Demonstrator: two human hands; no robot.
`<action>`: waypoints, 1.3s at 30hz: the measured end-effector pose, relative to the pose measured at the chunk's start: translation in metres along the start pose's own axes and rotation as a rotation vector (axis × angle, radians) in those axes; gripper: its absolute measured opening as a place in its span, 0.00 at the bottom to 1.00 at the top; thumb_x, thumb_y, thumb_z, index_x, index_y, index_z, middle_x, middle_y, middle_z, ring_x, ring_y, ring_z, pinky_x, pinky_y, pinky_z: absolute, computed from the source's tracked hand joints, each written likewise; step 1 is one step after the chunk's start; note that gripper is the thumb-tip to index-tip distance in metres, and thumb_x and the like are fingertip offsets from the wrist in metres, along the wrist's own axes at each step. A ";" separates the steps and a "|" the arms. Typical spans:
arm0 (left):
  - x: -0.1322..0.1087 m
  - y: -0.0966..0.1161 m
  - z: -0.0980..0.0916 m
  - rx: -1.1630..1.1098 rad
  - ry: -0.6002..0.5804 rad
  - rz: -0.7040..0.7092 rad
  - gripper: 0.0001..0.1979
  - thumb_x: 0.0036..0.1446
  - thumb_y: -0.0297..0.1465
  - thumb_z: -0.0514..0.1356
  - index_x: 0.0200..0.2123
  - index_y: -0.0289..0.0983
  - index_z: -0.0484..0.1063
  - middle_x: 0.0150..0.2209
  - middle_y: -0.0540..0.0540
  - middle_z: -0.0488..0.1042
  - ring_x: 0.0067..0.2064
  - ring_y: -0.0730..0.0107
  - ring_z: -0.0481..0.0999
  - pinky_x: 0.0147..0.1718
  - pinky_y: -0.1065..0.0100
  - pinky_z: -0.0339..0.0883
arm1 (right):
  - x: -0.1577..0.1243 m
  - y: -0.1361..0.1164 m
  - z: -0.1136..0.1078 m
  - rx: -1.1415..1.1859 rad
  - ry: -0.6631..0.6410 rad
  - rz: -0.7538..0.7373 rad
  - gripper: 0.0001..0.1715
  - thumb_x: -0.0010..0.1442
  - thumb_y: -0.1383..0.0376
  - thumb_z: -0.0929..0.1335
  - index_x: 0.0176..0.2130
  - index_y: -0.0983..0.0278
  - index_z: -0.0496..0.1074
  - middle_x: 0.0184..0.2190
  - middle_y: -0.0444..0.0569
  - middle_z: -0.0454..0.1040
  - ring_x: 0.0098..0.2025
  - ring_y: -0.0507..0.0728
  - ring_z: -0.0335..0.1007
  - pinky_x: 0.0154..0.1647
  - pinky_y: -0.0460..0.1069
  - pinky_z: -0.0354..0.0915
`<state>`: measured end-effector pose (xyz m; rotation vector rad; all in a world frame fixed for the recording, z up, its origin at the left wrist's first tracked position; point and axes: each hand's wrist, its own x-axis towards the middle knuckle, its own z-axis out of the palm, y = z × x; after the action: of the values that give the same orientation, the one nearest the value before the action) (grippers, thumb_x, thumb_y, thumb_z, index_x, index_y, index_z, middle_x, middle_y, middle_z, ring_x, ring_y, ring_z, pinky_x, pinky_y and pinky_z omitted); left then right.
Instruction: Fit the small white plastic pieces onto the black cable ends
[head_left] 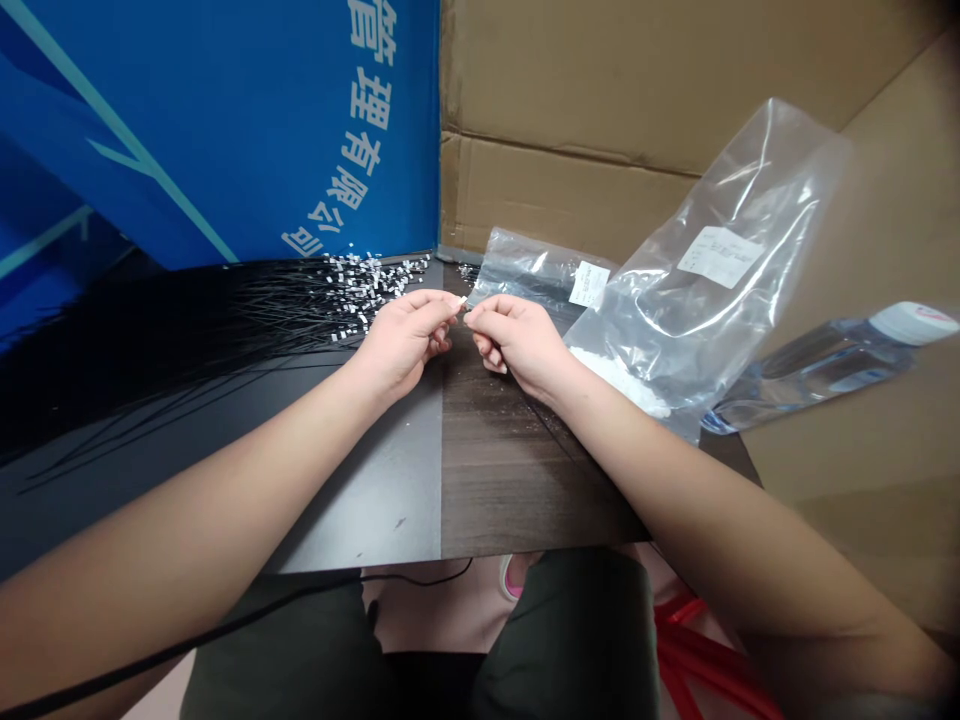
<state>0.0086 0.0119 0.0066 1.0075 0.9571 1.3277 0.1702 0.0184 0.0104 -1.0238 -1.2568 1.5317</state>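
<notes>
My left hand (409, 335) pinches a small white piece (462, 301) between thumb and forefinger. Close to its right, my right hand (517, 340) is closed in a pinch on a thin black wire, part of which (546, 425) hangs below the hand over the dark wood surface. The fingertips of both hands nearly meet; whether the wire touches the white piece is too small to tell. Behind and left of my left hand lies a large bundle of black wires (187, 310) with small white ends (367, 285).
A clear bag (690, 310) with white pieces (619, 380) inside leans at the right, beside a water bottle (832, 365). A flatter labelled bag (536, 265) holding black wires lies behind my right hand. Cardboard (570, 180) and a blue panel (225, 120) stand behind the table (510, 510).
</notes>
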 end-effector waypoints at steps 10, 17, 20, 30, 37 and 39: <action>0.001 -0.001 -0.001 0.003 -0.014 0.006 0.10 0.46 0.32 0.74 0.29 0.36 0.79 0.27 0.51 0.70 0.27 0.77 0.64 0.28 0.71 0.60 | 0.000 0.001 -0.001 -0.001 -0.010 -0.035 0.09 0.61 0.68 0.72 0.30 0.61 0.69 0.17 0.38 0.68 0.16 0.46 0.54 0.16 0.44 0.50; 0.002 -0.001 -0.001 0.033 -0.006 0.015 0.09 0.46 0.32 0.74 0.28 0.36 0.78 0.26 0.51 0.70 0.27 0.76 0.63 0.27 0.70 0.59 | -0.004 -0.003 0.002 -0.049 0.017 -0.039 0.08 0.61 0.70 0.71 0.30 0.62 0.70 0.17 0.39 0.68 0.16 0.46 0.55 0.17 0.43 0.50; 0.002 -0.002 -0.002 0.035 -0.008 0.015 0.08 0.46 0.31 0.73 0.28 0.36 0.78 0.27 0.50 0.71 0.27 0.76 0.64 0.28 0.70 0.59 | -0.003 -0.004 0.002 -0.040 0.016 -0.045 0.08 0.61 0.70 0.70 0.30 0.62 0.70 0.17 0.39 0.68 0.16 0.46 0.54 0.17 0.44 0.50; 0.004 -0.002 -0.003 0.065 -0.008 0.032 0.10 0.45 0.33 0.74 0.27 0.36 0.78 0.26 0.51 0.70 0.27 0.76 0.64 0.27 0.69 0.58 | -0.002 -0.001 0.002 -0.051 0.022 -0.041 0.08 0.61 0.71 0.71 0.30 0.62 0.71 0.17 0.38 0.68 0.16 0.45 0.54 0.16 0.43 0.50; 0.006 -0.004 -0.005 0.062 -0.011 0.052 0.08 0.46 0.31 0.73 0.28 0.35 0.79 0.27 0.50 0.72 0.28 0.76 0.64 0.28 0.69 0.58 | -0.002 -0.001 0.002 -0.053 0.023 -0.044 0.09 0.62 0.71 0.71 0.30 0.62 0.70 0.17 0.38 0.68 0.16 0.45 0.54 0.16 0.43 0.50; 0.006 -0.005 -0.005 0.060 -0.014 0.052 0.08 0.47 0.31 0.73 0.27 0.35 0.79 0.27 0.50 0.72 0.27 0.76 0.64 0.28 0.69 0.58 | -0.002 -0.002 0.002 -0.056 0.023 -0.042 0.09 0.62 0.72 0.70 0.30 0.63 0.70 0.17 0.38 0.68 0.16 0.45 0.54 0.16 0.43 0.50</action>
<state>0.0049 0.0182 0.0008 1.0927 0.9709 1.3401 0.1689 0.0162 0.0123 -1.0414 -1.3035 1.4564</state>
